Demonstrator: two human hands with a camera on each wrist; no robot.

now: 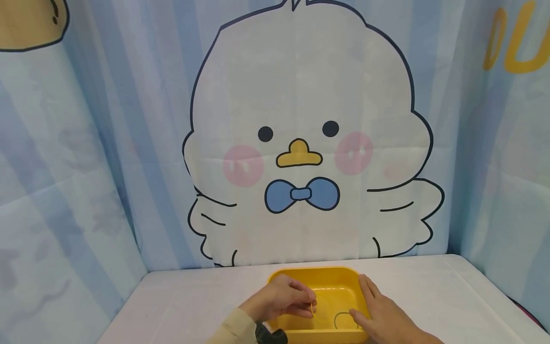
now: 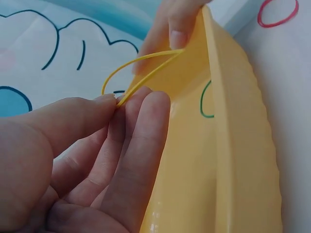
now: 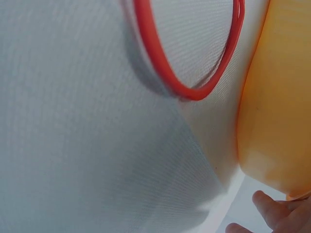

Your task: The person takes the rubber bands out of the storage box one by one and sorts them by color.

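Observation:
A yellow plastic box (image 1: pixel 319 330) sits on the white table. Above its left part, my left hand (image 1: pixel 285 297) pinches a thin yellow rubber band (image 2: pixel 146 55) between thumb and fingertips; the loop hangs slack. My right hand (image 1: pixel 384 310) holds the box's right wall, thumb on the inner side and the other fingers along the rim. Inside the box, near the right thumb, lies a green rubber band (image 1: pixel 342 313), partly hidden by the wall in the left wrist view. In the right wrist view a red rubber band (image 3: pixel 194 93) lies on the table outside the box.
White cloth covers the table (image 1: pixel 193 306). A curtain (image 1: pixel 163 143) printed with a cartoon duck stands behind it, and side curtains (image 1: pixel 56 191) enclose the space. A black device (image 1: pixel 272 334) sits at my left wrist, close to the box's front left corner.

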